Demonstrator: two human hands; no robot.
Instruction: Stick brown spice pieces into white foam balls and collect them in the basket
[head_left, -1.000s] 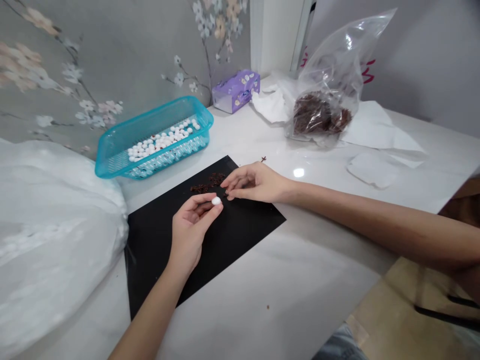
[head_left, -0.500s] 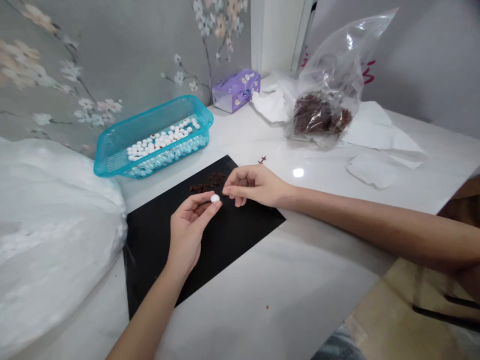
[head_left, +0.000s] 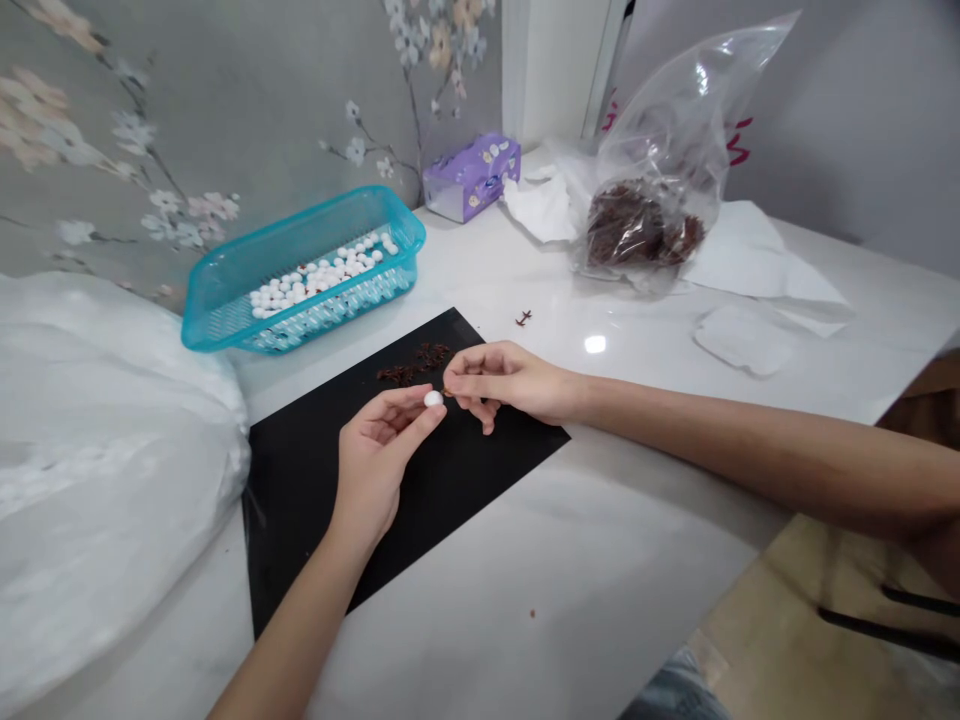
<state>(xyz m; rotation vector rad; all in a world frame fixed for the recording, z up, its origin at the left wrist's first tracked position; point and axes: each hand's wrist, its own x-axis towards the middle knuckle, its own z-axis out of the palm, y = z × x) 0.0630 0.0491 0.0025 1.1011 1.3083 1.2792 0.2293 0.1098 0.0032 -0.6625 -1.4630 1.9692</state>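
My left hand [head_left: 379,455] pinches a small white ball [head_left: 433,399] between thumb and forefinger above a black mat [head_left: 315,500]. My right hand [head_left: 499,382] is pinched on a tiny brown piece [head_left: 446,392] held right against the white ball. A small heap of dark brown dried bits [head_left: 416,362] lies on the mat just behind the fingers. One loose brown bit [head_left: 523,318] lies on the white table [head_left: 570,560] beyond the mat.
A turquoise basket [head_left: 225,290] with several white balls stands at the back left. A clear plastic bag [head_left: 652,200] of brown dried pieces, a purple tissue box [head_left: 471,180] and white paper sheets [head_left: 750,300] lie at the back. A large white bag [head_left: 97,470] fills the left.
My right hand left the brown heap, closed into a pinch and came back to the white ball. The left hand stayed nearly still.
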